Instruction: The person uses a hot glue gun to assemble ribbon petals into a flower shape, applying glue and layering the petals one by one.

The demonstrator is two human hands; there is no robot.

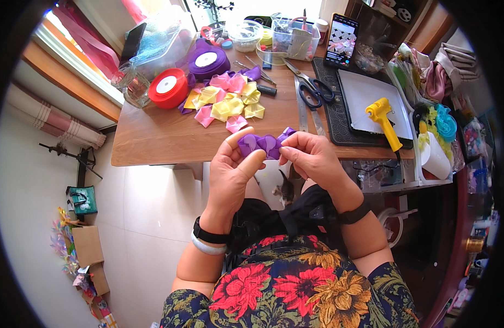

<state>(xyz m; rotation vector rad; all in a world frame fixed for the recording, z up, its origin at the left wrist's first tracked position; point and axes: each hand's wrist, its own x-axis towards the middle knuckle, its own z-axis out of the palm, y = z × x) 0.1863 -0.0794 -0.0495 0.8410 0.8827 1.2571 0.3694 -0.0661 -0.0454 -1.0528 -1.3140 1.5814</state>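
My left hand (235, 164) pinches the left part of a folded purple ribbon piece (258, 145) between thumb and fingers, above the table's front edge. At its right end, my right hand (307, 153) grips the purple ribbon with thumb and forefinger. Behind them lies a pile of folded yellow ribbon pieces (227, 107) and pink ribbon pieces (204, 116). A purple ribbon roll (219, 65) and a red ribbon roll (176, 92) rest left of and behind the pile. Scissors with dark handles (311, 92) lie to the right.
A yellow hot glue gun (385, 123) rests on a white tray (354, 82) at right. A phone (341, 41) stands behind it. Metal rulers (302, 110), a glass mug (138, 88) and plastic tubs (297, 39) are on the wooden table (161, 143). A kitten (285, 190) is on the floor below.
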